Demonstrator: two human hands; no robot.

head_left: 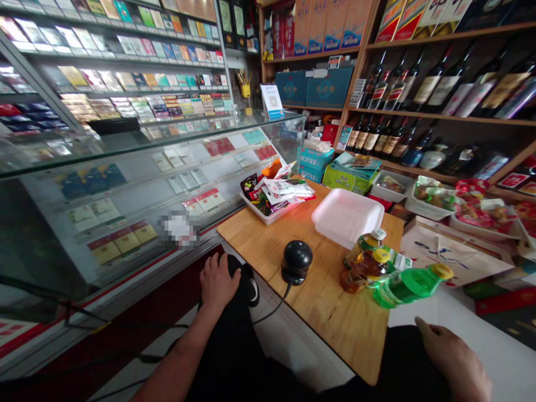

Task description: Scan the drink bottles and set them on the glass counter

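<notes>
My left hand (218, 283) rests on my left knee in black trousers, its fingers apart and bent over the knee, holding nothing. Lower right, my right hand (454, 352) lies at my other knee with the thumb stretched out; some of its fingers are out of sight. Between the hands stands a wooden table (326, 312). On it, nearest my left hand, is a black domed device (297, 255) with a cable. Close to my right hand are a green bottle (412, 286) with a yellow cap, tilted, and a brown drink bottle (368, 269).
A white tray of snack packets (272, 211) and an empty white plastic tray (348, 215) sit at the table's far side. A glass display counter (138, 212) runs along the left. Wine shelves (435, 114) and snack bins (433, 201) line the right.
</notes>
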